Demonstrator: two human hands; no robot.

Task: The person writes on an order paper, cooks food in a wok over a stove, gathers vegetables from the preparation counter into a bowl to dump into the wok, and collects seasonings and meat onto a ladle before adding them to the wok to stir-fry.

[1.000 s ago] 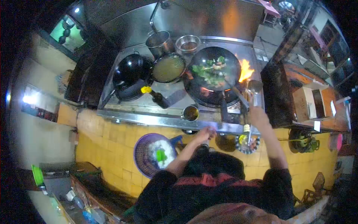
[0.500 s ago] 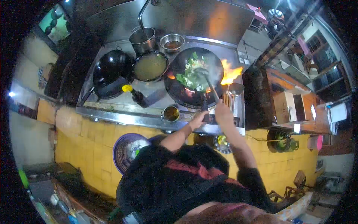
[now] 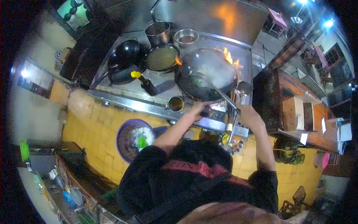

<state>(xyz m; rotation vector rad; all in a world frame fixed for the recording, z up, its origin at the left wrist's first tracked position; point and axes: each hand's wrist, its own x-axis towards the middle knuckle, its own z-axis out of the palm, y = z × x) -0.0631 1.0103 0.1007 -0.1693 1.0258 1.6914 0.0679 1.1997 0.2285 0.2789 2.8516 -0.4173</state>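
My left hand (image 3: 199, 109) is closed around the handle at the near side of a black wok (image 3: 182, 76). In my right hand (image 3: 250, 115) is the long handle of a metal ladle (image 3: 225, 98), which slants up and left into the wok. Its bowl end lies among white steam (image 3: 220, 71), so I cannot make it out clearly. Only a little green food (image 3: 195, 79) shows inside; steam hides most of the contents. Flames (image 3: 228, 58) rise along the far right rim, and a smaller flame (image 3: 178, 61) shows at the left.
Left of the wok are a pan of cloudy liquid (image 3: 161, 59), a black wok (image 3: 125, 56) and a yellow-topped bottle (image 3: 149, 89). A pot (image 3: 158, 39) and a steel bowl (image 3: 186, 36) stand behind. A metal cup (image 3: 175, 103) sits near the front edge; a purple basket (image 3: 120, 143) is below.
My right hand has drawn back to the right with the ladle. Steam now covers the greens that showed plainly before. The whole view has shifted slightly.
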